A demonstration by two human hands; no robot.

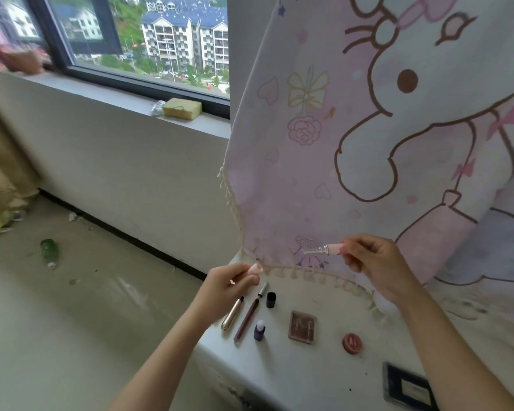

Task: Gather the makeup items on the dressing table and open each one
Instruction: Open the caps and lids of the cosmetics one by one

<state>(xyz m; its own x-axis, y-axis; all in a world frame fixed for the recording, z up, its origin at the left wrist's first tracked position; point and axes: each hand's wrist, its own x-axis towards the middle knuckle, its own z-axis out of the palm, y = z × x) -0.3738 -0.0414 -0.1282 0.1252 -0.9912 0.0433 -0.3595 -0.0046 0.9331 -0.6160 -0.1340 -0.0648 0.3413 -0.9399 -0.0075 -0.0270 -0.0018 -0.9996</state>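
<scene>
My right hand holds a small pink tube with a clear wand applicator pointing left, above the white table. My left hand pinches its pink cap, pulled apart from the wand. On the table lie a gold pen-shaped tube, a brown pencil with its silver cap off, a black cap, a small purple bottle, a brown square compact and a round red pot.
A pink cartoon cloth hangs behind the table with its fringe on the tabletop. A dark card lies at the table's front right. A yellow sponge sits on the window sill. A green bottle lies on the floor at left.
</scene>
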